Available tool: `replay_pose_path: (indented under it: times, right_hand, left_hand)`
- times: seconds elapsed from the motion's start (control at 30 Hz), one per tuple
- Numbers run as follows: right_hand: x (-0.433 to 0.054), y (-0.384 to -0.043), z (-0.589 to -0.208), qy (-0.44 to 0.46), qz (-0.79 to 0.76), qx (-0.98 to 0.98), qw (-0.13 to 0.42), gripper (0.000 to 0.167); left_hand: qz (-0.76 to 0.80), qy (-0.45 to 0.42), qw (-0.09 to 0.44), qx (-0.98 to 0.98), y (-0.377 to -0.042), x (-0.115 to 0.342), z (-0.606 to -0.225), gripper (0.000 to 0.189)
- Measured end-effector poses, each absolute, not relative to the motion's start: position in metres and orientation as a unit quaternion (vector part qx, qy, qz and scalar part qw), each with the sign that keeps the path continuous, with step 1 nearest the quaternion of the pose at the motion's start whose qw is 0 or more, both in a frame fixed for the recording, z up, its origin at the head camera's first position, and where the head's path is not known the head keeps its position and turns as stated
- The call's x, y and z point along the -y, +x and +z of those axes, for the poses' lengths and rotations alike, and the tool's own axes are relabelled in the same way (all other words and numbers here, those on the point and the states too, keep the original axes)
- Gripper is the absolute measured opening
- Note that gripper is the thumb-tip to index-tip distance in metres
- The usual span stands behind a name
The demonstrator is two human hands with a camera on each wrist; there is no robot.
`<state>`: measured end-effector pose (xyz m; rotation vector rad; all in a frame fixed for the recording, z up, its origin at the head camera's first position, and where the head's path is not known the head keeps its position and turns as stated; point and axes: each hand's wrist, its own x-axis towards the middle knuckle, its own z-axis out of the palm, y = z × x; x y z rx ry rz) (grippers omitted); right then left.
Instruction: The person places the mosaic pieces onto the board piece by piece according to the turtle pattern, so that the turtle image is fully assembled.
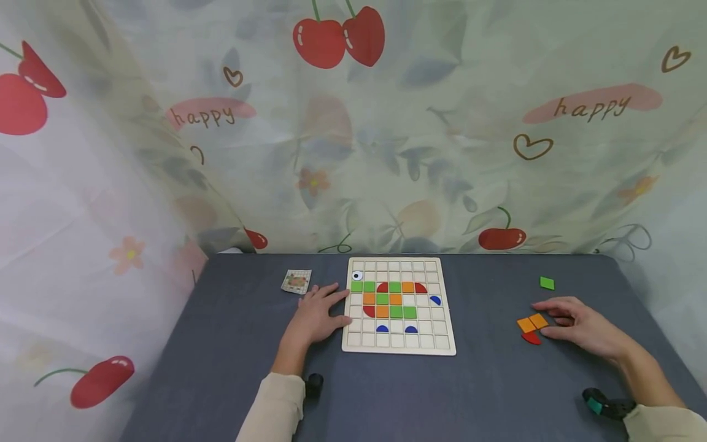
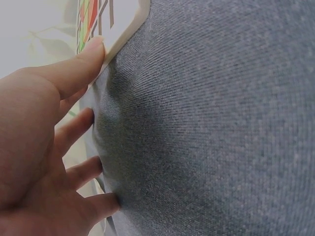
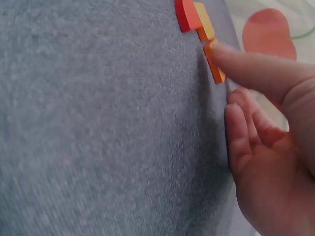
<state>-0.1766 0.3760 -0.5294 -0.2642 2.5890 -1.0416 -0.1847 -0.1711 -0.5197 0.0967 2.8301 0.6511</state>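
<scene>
A pale wooden grid board (image 1: 399, 352) lies in the middle of the table, with green, orange and red tiles in its centre squares. Blue half-round pieces (image 1: 382, 329) and a white eye piece (image 1: 357, 275) also sit on it. My left hand (image 1: 316, 316) rests at the board's left edge, fingers spread and thumb on the rim in the left wrist view. At the right, my right hand (image 1: 585, 325) reaches to the nearer of two orange square tiles (image 1: 538, 321), thumb tip at its edge and index finger extended beyond it. A red rounded tile (image 1: 531, 338) touches the orange pair.
A small picture card (image 1: 296, 281) lies left of the board. One green tile (image 1: 547, 283) sits beyond the right hand. Behind the dark cloth-covered table (image 1: 420, 399) hangs a printed curtain (image 1: 386, 202).
</scene>
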Motion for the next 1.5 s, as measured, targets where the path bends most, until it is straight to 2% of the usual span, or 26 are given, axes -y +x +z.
replay_pose_path:
  times: [0.23,0.47,0.57,0.83,1.33,1.5]
  right_hand:
    - [-0.371,-0.178,-0.536,-0.111,-0.329,-0.930,0.119,0.040]
    - [-0.360,-0.177,-0.544,-0.135,-0.273,-0.952,0.015,0.025]
    - [-0.356,-0.178,-0.544,-0.138,-0.256,-0.956,-0.020,0.023]
    - [-0.328,-0.187,-0.530,-0.091,-0.256,-0.962,0.005,0.037]
    - [-0.237,-0.199,-0.509,-0.137,-0.271,-0.952,-0.023,0.030]
    - [-0.206,-0.204,-0.509,-0.156,-0.282,-0.947,-0.014,0.029]
  left_hand:
    - [0.224,0.029,0.120,-0.967,-0.184,0.171,-0.519,0.067]
    - [0.224,0.030,0.117,-0.967,-0.184,0.171,-0.519,0.067]
    - [0.224,0.034,0.115,-0.967,-0.183,0.171,-0.518,0.066]
    - [0.227,0.037,0.120,-0.966,-0.183,0.171,-0.517,0.066]
    - [0.230,0.034,0.116,-0.966,-0.182,0.171,-0.518,0.066]
    - [0.219,0.034,0.117,-0.968,-0.185,0.172,-0.521,0.067]
